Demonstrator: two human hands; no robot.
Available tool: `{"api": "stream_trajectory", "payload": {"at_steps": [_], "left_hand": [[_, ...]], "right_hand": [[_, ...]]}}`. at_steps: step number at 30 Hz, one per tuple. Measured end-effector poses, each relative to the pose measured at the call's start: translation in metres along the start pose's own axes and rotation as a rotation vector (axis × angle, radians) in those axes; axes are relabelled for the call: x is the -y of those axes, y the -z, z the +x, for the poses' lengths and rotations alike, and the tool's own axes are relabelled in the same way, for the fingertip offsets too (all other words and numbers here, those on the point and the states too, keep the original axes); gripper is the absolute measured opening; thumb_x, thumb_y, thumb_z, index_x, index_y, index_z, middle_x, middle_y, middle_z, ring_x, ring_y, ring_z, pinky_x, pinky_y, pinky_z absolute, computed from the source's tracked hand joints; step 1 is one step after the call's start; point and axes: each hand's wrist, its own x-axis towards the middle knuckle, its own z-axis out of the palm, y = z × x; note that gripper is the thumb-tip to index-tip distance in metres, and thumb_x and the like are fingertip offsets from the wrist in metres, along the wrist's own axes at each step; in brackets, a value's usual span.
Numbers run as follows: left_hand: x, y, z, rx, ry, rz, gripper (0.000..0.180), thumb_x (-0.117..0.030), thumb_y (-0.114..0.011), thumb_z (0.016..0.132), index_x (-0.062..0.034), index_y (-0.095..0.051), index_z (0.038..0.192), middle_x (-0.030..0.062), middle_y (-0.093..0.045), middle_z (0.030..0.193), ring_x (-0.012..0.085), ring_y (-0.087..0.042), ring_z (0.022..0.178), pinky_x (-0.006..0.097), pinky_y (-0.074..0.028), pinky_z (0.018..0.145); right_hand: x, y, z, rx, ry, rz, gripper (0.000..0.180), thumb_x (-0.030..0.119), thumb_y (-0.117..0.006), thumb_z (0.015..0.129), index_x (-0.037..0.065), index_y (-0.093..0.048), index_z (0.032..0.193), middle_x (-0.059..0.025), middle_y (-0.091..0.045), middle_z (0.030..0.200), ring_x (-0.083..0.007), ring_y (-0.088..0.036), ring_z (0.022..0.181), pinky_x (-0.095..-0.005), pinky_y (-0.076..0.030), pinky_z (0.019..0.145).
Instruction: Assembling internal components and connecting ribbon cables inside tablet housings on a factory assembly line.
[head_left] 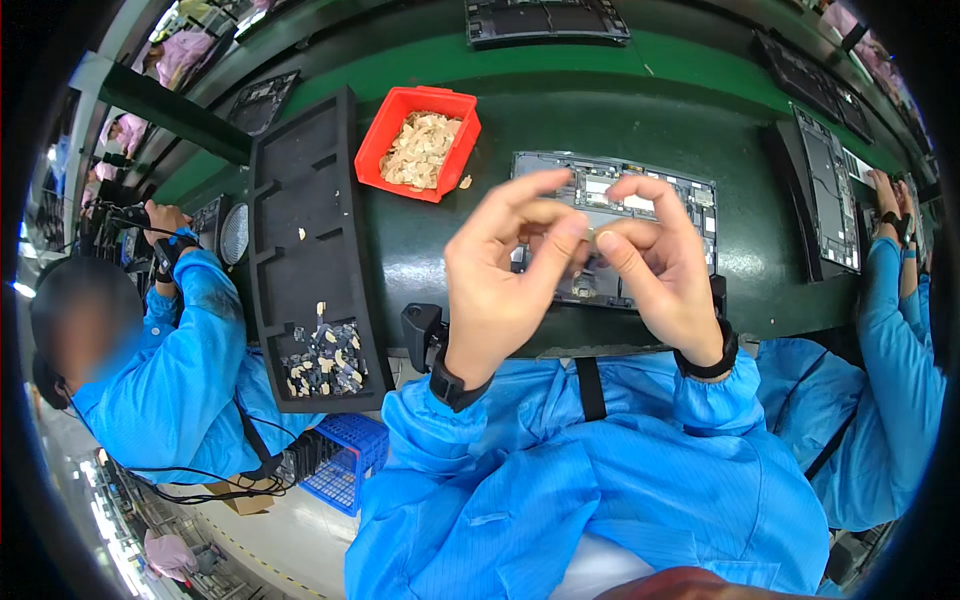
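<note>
Small tan part (pixel 591 235), some kind of sticker or pad, too small to tell which, is pinched between both hands, raised up in front of the opened device (pixel 640 195) that lies on the green belt (pixel 450 255). Left hand (pixel 500 275) has thumb and forefinger closed on one end of it with the other fingers fanned out; right hand (pixel 665 265) nips the other end the same way. So both are grasping, neither is loose or balled into a fist.

Around it, clock-wise from the hands: red bin (pixel 418 143) heaped with pale scraps sits at about 10 o'clock, a long black tray (pixel 300 200) at 9 with a pile of small black and tan pieces (pixel 325 362) toward its near end at roughly 8. More open devices ride the belt at 12 and 2. A co-worker in a blue smock (pixel 185 370) is at 8 to 9, another sleeve (pixel 895 330) at 3.

What I'd worry about: the bit is tiny and held only by fingertips, so if it's a peel-off thing it could fold on itself or cling to a fingertip, and a slip would likely drop it onto the exposed board below or down into the lap. Hard to fish out either way.
</note>
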Motion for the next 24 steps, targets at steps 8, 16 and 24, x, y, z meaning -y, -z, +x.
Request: {"api": "stream_trajectory", "payload": {"at_steps": [8,16,24], "left_hand": [[0.02,-0.007,0.0,-0.105,0.044,-0.168,0.042,0.004,-0.075,0.096,0.0027,-0.059,0.135,0.0067,-0.066,0.108,0.0115,-0.069,0.095,0.024,-0.058,0.077],[0.016,-0.01,-0.003,-0.066,0.104,-0.188,0.051,0.007,-0.077,0.094,0.0003,-0.057,0.14,0.0056,-0.054,0.117,0.0112,-0.068,0.097,0.026,-0.059,0.078],[0.007,0.008,-0.007,-0.328,-0.447,0.774,0.038,0.002,-0.088,0.08,-0.006,-0.076,0.115,0.0027,-0.065,0.097,0.0147,-0.061,0.085,0.03,-0.045,0.072]], "right_hand": [[-0.03,-0.004,-0.021,0.104,-0.163,0.259,0.041,0.005,-0.074,0.101,-0.006,-0.058,0.136,-0.0155,-0.075,0.119,-0.014,-0.073,0.104,-0.0268,-0.058,0.089],[-0.031,-0.011,-0.019,-0.055,-0.183,0.195,0.029,0.012,-0.066,0.108,-0.004,-0.069,0.131,-0.0101,-0.078,0.106,-0.0101,-0.071,0.084,-0.0229,-0.053,0.072],[-0.026,-0.004,-0.018,-0.203,-0.179,0.235,0.025,0.01,-0.067,0.106,-0.004,-0.071,0.127,-0.0095,-0.079,0.1,-0.011,-0.071,0.076,-0.0238,-0.055,0.069]]}}
